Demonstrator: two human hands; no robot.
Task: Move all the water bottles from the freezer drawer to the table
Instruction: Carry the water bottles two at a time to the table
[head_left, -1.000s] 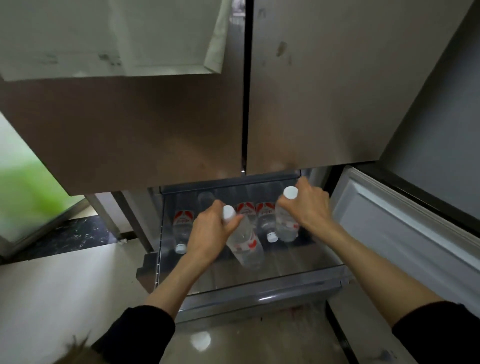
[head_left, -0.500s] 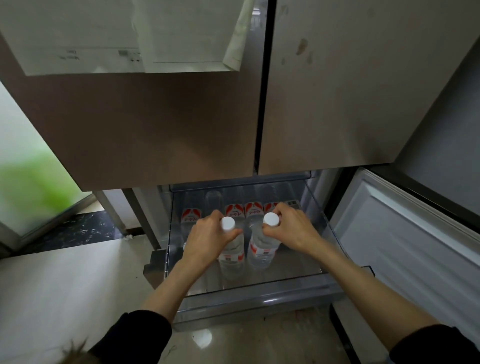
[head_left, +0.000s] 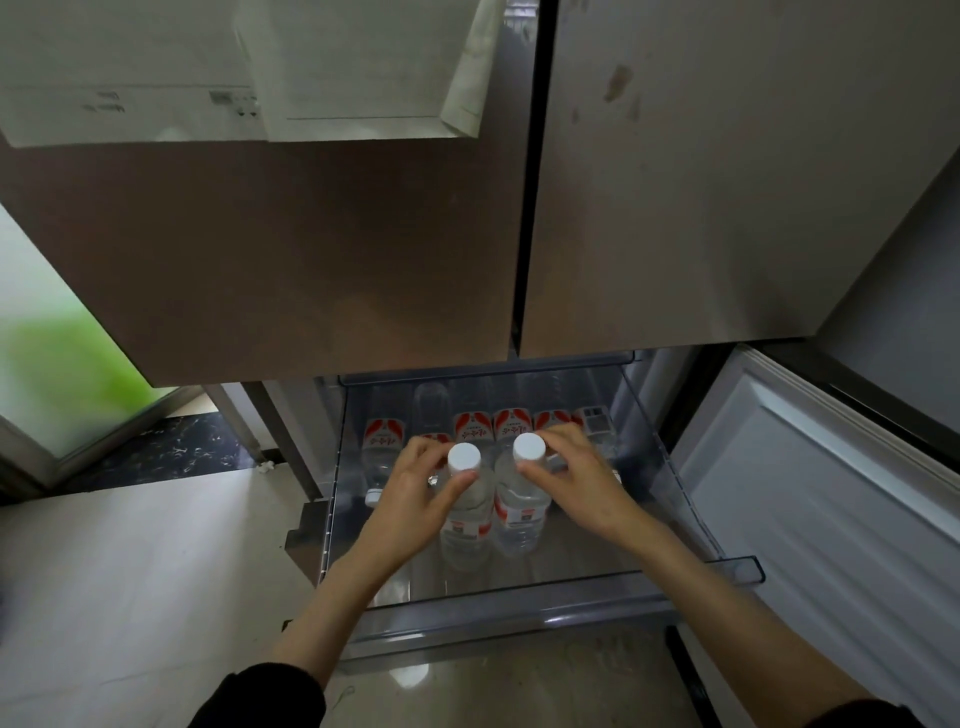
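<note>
The freezer drawer (head_left: 524, 587) is pulled out below the fridge doors. My left hand (head_left: 415, 493) grips the neck of a clear water bottle (head_left: 467, 525) with a white cap and red label, held upright over the drawer. My right hand (head_left: 576, 478) grips a second upright bottle (head_left: 522, 512) right beside the first. Several more bottles (head_left: 475, 426) with red labels lie in a row at the back of the drawer, and one (head_left: 382, 447) lies at the left.
Closed fridge doors (head_left: 363, 234) hang above, with papers (head_left: 260, 78) stuck on the left one. An open lower door (head_left: 831, 493) stands at the right. Pale floor (head_left: 130, 571) spreads at the left; a glass door (head_left: 52, 364) is beyond.
Both hands have turned their bottles upright and brought them together at the middle of the drawer. The bottles now stand higher and closer to me.
</note>
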